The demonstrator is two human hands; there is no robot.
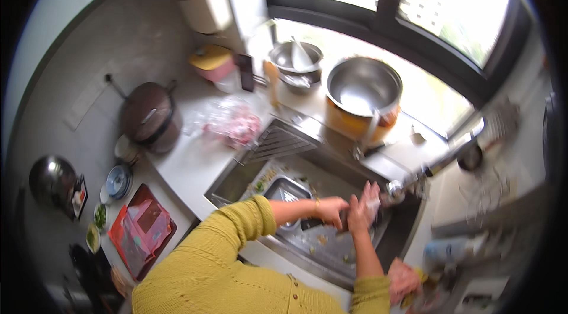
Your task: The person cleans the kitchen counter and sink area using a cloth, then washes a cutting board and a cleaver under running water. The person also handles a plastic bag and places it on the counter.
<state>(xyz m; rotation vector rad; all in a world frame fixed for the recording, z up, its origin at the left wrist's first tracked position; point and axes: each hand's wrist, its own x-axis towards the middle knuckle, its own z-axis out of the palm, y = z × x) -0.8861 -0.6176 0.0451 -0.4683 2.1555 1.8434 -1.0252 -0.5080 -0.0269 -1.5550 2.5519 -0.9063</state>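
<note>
Both hands are over a stainless steel sink (pixel 328 265). My left hand (pixel 333 211) is closed around a dark object (pixel 312 224), mostly hidden and blurred; its kind is unclear. Against it, my right hand (pixel 364 211) has its fingers extended and apart, with a whitish wet patch, water or foam, on it. Just right of this hand is the metal faucet head (pixel 394 188). A rectangular metal tray (pixel 287 187) lies in the sink behind my left forearm, among green and pale food scraps. A wire rack (pixel 284 141) spans the sink's far left corner.
On the left counter are a lidded brown pot (pixel 148 114), plastic-wrapped raw meat (pixel 239 127), blue bowls (pixel 118 181) and a red plastic bag on a board (pixel 144 234). A large steel pot (pixel 364 85) stands behind the sink; raw meat (pixel 403 279) lies near my right elbow.
</note>
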